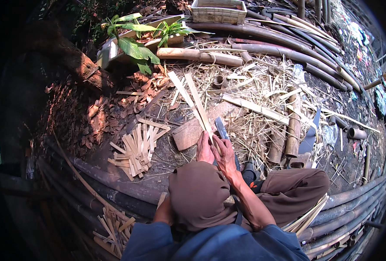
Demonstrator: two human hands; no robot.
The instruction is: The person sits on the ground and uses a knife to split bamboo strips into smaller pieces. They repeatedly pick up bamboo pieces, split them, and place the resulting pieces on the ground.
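- Left hand [204,150] grip closed on bamboo strip [198,104].
- Right hand [224,153] grips knife [221,128]; keep blade along grain, fingers off the split line.

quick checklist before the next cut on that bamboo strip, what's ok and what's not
1. Left hand grips the long pale bamboo strip: ok.
2. Right hand is on the broad steel blade: ok, though the handle is hidden.
3. Blade meets the strip's lower end: cannot tell, the hands cover the contact.
4. Left fingers away from the edge: not ok, both hands sit close together at the blade.
5. Flat wooden block lies under the work: ok.
6. Pile of short cut bamboo slats lies apart from the hands, on the person's left: ok.
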